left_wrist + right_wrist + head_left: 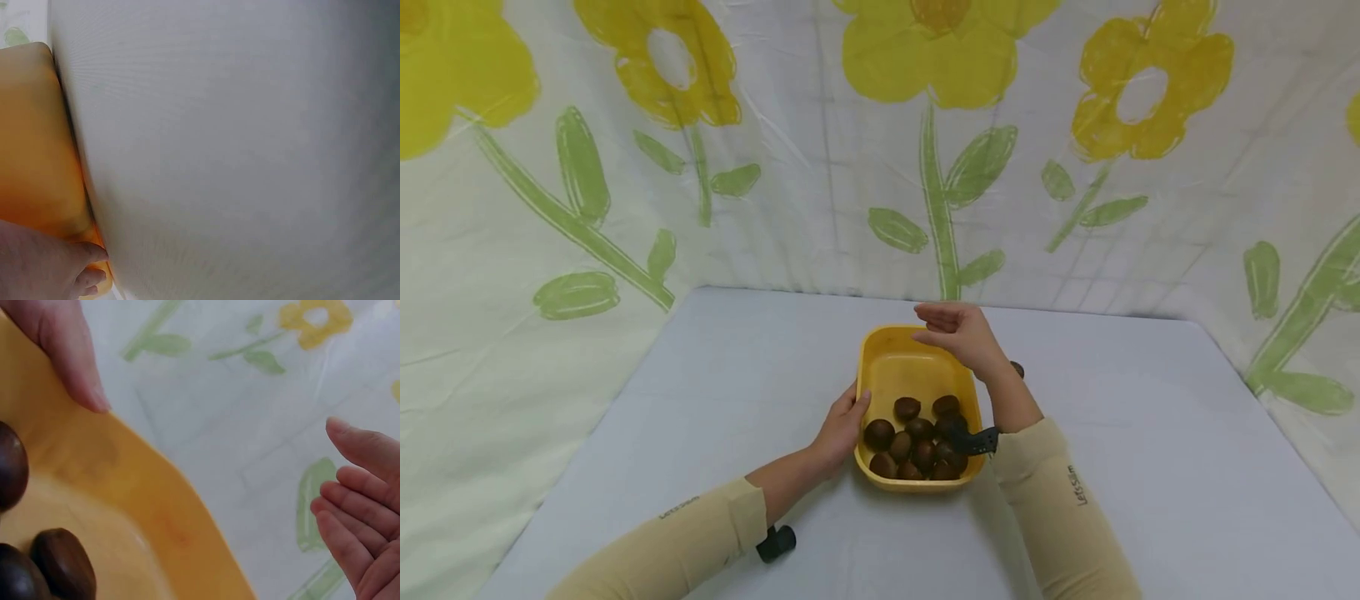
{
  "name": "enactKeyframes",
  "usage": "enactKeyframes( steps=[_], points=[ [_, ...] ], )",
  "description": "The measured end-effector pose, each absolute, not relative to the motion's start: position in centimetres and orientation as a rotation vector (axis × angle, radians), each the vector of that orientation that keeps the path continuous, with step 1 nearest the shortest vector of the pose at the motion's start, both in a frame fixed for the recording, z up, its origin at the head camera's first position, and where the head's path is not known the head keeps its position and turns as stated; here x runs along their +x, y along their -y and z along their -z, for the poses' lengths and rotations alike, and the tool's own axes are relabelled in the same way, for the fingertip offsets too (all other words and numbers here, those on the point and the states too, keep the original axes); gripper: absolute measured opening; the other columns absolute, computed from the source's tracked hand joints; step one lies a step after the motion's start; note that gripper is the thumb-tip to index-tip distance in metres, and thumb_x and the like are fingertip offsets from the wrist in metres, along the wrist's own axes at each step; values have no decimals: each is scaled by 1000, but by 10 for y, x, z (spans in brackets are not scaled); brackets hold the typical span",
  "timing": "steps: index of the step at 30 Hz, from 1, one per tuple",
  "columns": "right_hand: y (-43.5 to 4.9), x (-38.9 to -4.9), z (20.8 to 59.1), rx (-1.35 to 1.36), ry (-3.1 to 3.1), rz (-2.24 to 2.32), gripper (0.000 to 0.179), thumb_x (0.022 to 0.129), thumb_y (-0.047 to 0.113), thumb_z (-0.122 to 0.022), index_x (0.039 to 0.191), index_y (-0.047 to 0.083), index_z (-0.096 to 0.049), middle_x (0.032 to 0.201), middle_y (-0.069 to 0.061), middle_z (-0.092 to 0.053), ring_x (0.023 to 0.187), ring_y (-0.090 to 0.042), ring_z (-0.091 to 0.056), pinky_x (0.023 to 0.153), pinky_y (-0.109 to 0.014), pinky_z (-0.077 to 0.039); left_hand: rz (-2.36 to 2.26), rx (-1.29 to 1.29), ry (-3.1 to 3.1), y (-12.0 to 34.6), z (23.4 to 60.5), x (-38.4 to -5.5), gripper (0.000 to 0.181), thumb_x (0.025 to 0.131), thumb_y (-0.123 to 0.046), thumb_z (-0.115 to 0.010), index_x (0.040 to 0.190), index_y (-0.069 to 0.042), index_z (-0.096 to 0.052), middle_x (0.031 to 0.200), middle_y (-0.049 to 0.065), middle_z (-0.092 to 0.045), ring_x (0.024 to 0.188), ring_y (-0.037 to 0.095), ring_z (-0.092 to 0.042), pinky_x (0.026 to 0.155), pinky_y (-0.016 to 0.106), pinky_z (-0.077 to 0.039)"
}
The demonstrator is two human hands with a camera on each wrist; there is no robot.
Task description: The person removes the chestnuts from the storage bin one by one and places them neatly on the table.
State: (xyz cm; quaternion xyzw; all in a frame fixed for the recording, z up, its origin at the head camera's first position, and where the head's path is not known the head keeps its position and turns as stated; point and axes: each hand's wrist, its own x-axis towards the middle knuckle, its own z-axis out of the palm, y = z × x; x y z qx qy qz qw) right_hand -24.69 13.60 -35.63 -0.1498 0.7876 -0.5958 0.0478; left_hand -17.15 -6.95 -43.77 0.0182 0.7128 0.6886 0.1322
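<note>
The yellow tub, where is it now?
In the head view, the yellow tub is just right of the middle, in the lower half, its left side held by the left hand and brown nuts inside.

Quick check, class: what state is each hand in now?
Left hand: closed, holding the yellow tub by its side.
Right hand: open, holding nothing.

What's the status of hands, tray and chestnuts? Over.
Left hand grips yellow tray. Right hand holds nothing. Chestnuts clustered at tray's near end; one outside, partly behind right forearm.

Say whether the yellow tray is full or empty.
Partly full: the yellow tray holds brown nuts toward its near end; the far floor shows bare.
</note>
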Motion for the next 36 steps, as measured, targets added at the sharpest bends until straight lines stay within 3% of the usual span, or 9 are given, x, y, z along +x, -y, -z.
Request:
enactKeyframes(
  steps=[10, 18, 36],
  points=[
    [-118, -249, 380, -463, -2366, 1771, 47, 83, 16, -70, 125, -1, -57, 130, -19, -56, 122, -32, -52, 99, -36, -44, -1985, 43, -2069, 69, 440, -173, 50, 103, -21, -30, 148, -4, -20, 151, 14, -29, 142, 29, -22, 115, 48, -18],
    [-113, -250, 397, -420, -2402, 1662, 50, 80, 17, -73, 124, -1, -58, 129, -17, -57, 121, -30, -54, 99, -38, -45, -1980, 65, -2067, 69, 440, -172, 51, 103, -23, -30, 149, -5, -18, 152, 14, -27, 142, 28, -21, 115, 48, -18],
    [-110, -251, 415, -605, -2381, 1296, 43, 77, 16, -76, 115, -2, -64, 118, -16, -64, 111, -26, -61, 95, -38, -48, -1983, 59, -2084, 70, 439, -173, 50, 102, -21, -31, 148, -5, -20, 154, 13, -23, 142, 28, -20, 114, 48, -19]
  ],
)
